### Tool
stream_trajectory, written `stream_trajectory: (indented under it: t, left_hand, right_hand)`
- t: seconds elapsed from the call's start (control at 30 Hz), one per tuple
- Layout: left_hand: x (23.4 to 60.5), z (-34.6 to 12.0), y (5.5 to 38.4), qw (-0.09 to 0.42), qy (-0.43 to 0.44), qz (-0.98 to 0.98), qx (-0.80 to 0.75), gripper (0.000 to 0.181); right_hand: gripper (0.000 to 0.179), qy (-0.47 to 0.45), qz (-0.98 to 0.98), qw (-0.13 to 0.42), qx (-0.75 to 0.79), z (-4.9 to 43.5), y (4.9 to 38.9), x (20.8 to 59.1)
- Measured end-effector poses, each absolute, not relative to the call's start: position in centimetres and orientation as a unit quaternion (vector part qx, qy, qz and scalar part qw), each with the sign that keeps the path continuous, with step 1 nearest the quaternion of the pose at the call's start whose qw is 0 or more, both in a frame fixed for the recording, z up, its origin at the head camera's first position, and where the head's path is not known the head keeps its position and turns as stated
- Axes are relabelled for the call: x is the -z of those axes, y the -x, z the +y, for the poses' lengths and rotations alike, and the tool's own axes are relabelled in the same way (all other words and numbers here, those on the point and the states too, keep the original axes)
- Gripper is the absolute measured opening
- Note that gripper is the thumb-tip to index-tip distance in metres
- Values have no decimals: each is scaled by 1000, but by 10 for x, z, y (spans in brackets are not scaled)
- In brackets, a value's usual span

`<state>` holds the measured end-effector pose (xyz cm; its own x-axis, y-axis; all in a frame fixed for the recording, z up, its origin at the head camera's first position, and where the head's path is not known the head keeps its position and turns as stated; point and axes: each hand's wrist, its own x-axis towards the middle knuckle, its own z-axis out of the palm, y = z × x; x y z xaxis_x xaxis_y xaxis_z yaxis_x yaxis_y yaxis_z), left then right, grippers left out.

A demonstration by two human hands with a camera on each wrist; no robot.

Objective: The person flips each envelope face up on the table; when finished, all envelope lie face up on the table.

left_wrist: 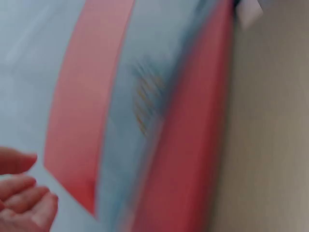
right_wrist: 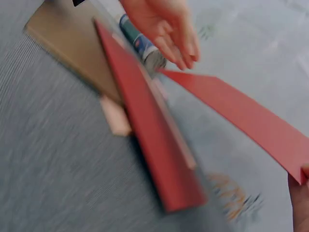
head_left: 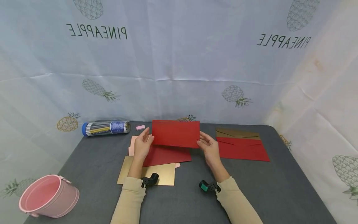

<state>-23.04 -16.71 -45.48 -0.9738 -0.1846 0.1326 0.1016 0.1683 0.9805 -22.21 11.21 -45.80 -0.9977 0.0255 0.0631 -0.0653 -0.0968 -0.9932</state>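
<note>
A red envelope (head_left: 176,133) is held up above the table, its broad face toward me. My right hand (head_left: 208,147) pinches it at the lower right corner between thumb and fingers. Close to the left edge is my left hand (head_left: 142,144), its fingers loosely bent; the left wrist view shows a gap between those fingertips and the envelope (left_wrist: 87,96). Underneath lies a pile with another red envelope (head_left: 167,156) on top, pale pink pieces (head_left: 131,151) peeking out and gold ones (head_left: 160,174) nearer me. Both wrist views blur the pile.
At right, a red envelope (head_left: 243,150) overlaps a brown-gold one (head_left: 237,133). A clear tube of pencils (head_left: 106,128) with a blue cap lies at the back left, beside a small pink eraser-like block (head_left: 140,127). A pink bucket (head_left: 67,199) stands front left.
</note>
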Motion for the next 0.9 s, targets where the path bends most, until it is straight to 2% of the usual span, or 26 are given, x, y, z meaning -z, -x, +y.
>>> stream_trajectory:
  t: [0.1, 0.27, 0.33, 0.43, 0.57, 0.67, 0.8, 0.9]
  left_hand:
    - [428, -143, 216, 140, 28, -761, 633, 49]
    - [390, -94, 182, 125, 167, -758, 617, 52]
    - [378, -80, 169, 124, 199, -759, 608, 57]
    - [363, -69, 152, 153, 223, -752, 600, 62]
    - [362, -66, 147, 198, 246, -733, 603, 64]
    - [370, -68, 152, 211, 248, -722, 610, 63]
    - [376, -73, 157, 201, 208, -722, 628, 59]
    - [378, -77, 162, 174, 173, -724, 644, 56]
  right_hand:
    - [44, -45, -687, 83, -721, 105, 210, 434]
    - [40, -131, -725, 220, -640, 83, 185, 397]
    - [38, -167, -735, 267, -600, 75, 181, 394]
    - [38, -219, -744, 310, -549, 68, 181, 398]
    - [40, -296, -747, 323, -501, 67, 181, 404]
    - [43, -351, -743, 306, -481, 68, 180, 403]
    - [47, -382, -748, 268, -472, 74, 179, 402]
    - [49, -375, -758, 248, -473, 80, 179, 404]
